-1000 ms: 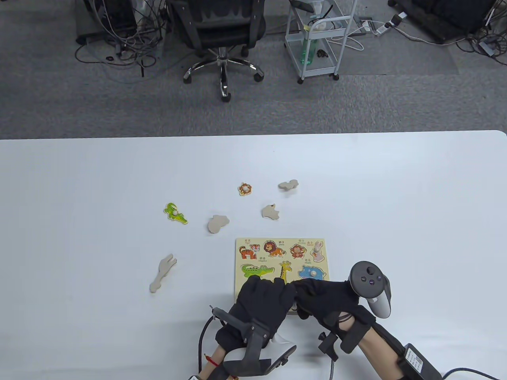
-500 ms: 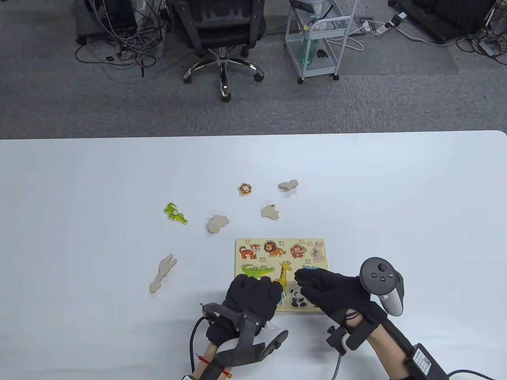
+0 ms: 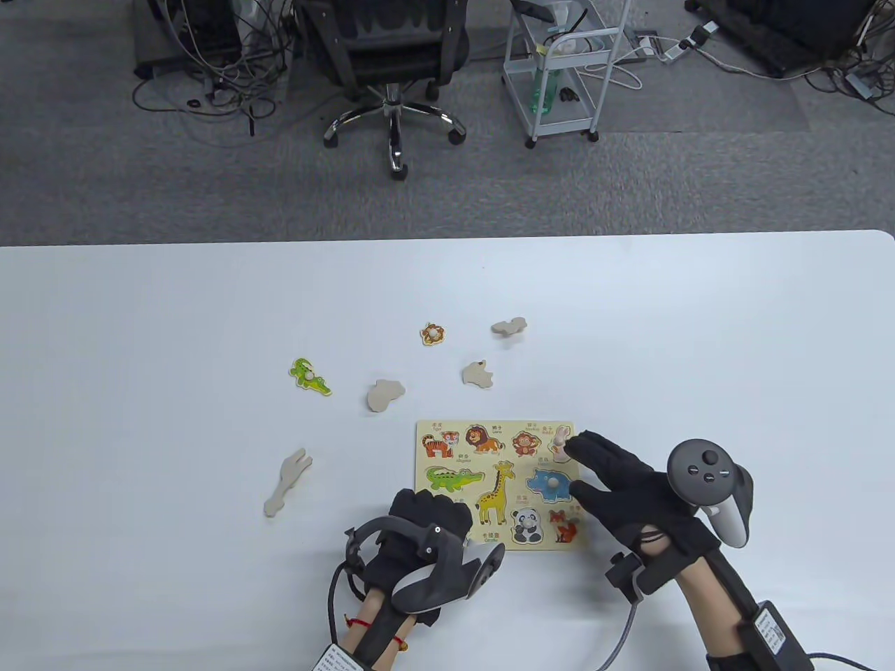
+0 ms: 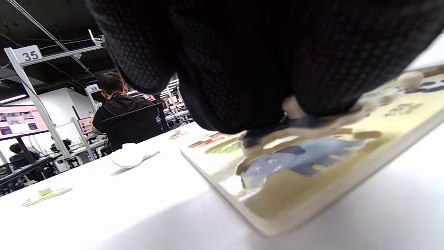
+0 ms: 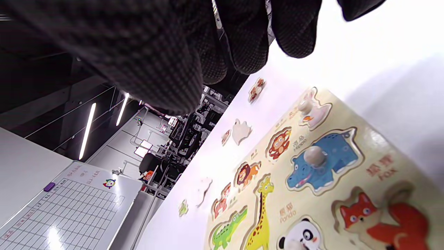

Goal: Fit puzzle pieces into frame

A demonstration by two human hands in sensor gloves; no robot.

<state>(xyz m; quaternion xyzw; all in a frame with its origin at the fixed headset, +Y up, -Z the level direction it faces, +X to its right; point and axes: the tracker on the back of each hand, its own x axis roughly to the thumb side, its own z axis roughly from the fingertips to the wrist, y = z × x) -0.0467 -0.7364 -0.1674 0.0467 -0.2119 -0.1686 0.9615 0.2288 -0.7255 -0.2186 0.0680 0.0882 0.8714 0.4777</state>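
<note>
The wooden puzzle frame (image 3: 458, 425) lies near the table's front edge. A hippo (image 3: 552, 484), panda (image 3: 526, 525), fox (image 3: 565, 526) and rabbit (image 3: 560, 442) sit in their slots. My left hand (image 3: 428, 514) is curled over the frame's lower left corner. In the left wrist view its fingers (image 4: 263, 69) close on the white knob of a grey-blue elephant piece (image 4: 295, 158) lying in its slot. My right hand (image 3: 594, 468) is spread open and empty over the frame's right edge, above the hippo (image 5: 340, 152).
Loose pieces lie beyond and left of the frame: a green crocodile (image 3: 310, 376), an orange face-up piece (image 3: 433, 333), and several face-down ones, among them (image 3: 512, 325), (image 3: 479, 374), (image 3: 384, 394) and a long one (image 3: 287, 482). A chair and cart stand behind the table.
Both hands have drawn apart off the frame's middle. The left slid back to the lower left corner. The right moved right and opened its fingers, uncovering the giraffe, panda, fox and hippo.
</note>
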